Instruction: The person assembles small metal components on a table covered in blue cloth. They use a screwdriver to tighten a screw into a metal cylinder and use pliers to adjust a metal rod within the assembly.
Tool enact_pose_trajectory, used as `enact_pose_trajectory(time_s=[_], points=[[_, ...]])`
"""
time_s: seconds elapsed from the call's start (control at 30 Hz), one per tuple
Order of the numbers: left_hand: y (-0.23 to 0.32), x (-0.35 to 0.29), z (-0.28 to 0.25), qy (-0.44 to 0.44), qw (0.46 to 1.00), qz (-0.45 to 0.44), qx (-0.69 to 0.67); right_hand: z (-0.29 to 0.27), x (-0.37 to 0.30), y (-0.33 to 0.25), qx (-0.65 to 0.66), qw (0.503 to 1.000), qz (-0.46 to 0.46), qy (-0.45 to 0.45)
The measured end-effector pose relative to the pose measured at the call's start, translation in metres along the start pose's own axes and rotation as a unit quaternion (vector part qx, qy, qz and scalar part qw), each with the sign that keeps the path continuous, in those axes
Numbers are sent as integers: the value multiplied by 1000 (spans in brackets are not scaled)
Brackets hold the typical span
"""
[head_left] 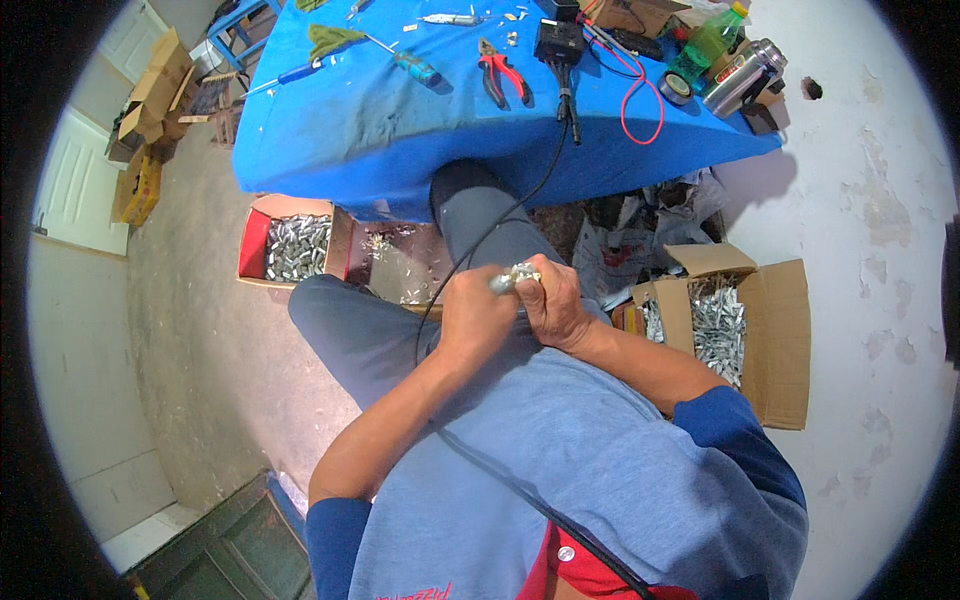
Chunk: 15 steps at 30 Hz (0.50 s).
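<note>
Above my lap, my left hand [476, 312] and my right hand [556, 308] meet, both with curled fingers. A small silvery metal part [503, 283] shows between them, held at the left fingertips. My right fingers and thumb close around more small shiny pieces [526, 271], whitish and yellowish. Their exact kind is too small and blurred to make out. The left hand is slightly smeared by motion. Past my left knee, a red-lined carton [256, 243] holds many short silvery metal parts [298, 247]. Right of me, an open cardboard box [778, 335] contains longer silvery pieces [718, 330].
A blue-covered table [400, 150] stands ahead, bearing red-handled pliers [502, 75], screwdrivers [415, 68], a black adapter [558, 42], a green bottle [708, 45] and a steel flask [745, 78]. A black cable [500, 218] hangs down across my lap. Plastic bags [640, 240] lie under the table.
</note>
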<state>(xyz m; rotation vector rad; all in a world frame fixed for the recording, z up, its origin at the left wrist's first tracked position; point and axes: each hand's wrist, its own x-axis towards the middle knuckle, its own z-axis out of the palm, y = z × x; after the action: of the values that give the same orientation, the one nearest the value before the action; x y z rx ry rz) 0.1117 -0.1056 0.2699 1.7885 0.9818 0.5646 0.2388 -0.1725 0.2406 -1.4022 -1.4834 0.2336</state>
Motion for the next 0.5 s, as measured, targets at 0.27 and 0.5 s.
enact_pose_trajectory(time_s=[0.27, 0.5], points=[[18, 0, -2, 27, 999, -22, -11, 0, 3, -22, 87, 987, 134, -6], [16, -9, 2, -70, 992, -69, -83, -43, 15, -19, 56, 984, 59, -156]])
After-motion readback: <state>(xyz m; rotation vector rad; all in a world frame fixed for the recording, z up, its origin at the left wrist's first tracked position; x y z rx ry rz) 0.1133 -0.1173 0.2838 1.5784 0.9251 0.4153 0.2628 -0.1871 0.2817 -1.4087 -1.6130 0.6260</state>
